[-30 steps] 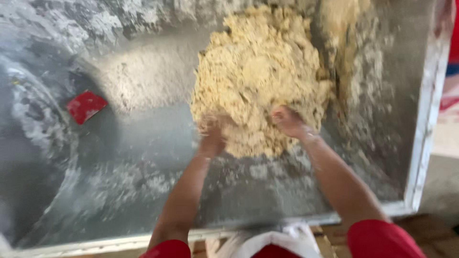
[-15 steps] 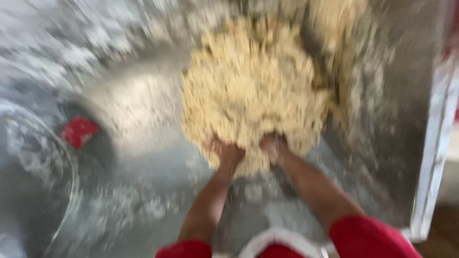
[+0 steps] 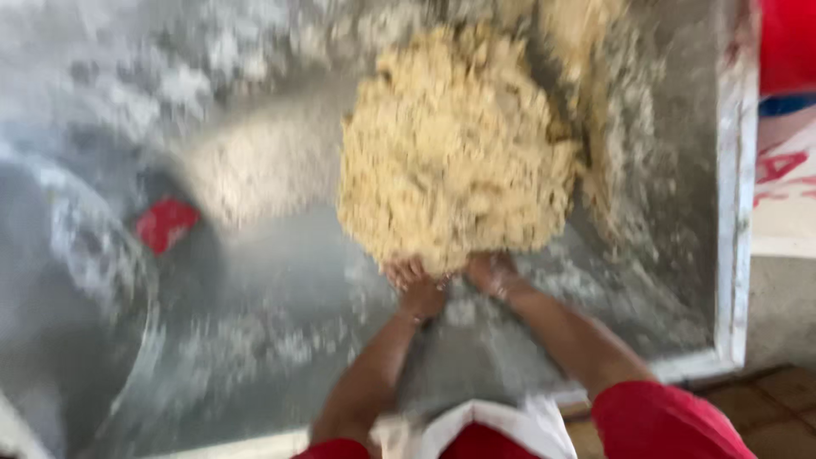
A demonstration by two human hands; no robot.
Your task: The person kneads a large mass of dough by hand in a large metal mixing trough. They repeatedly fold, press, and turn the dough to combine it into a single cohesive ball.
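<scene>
Dough heap | both hands, left and right, pressed into its near edge, grip too blurry to tell | floury metal counter | red scraper way off left

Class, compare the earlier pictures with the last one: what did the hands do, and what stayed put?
Both hands, left and right, drew closer together at the near edge of the crumbly pale-yellow dough mound, pressing into it. The small red scraper and floured metal table stayed as they were.
</scene>
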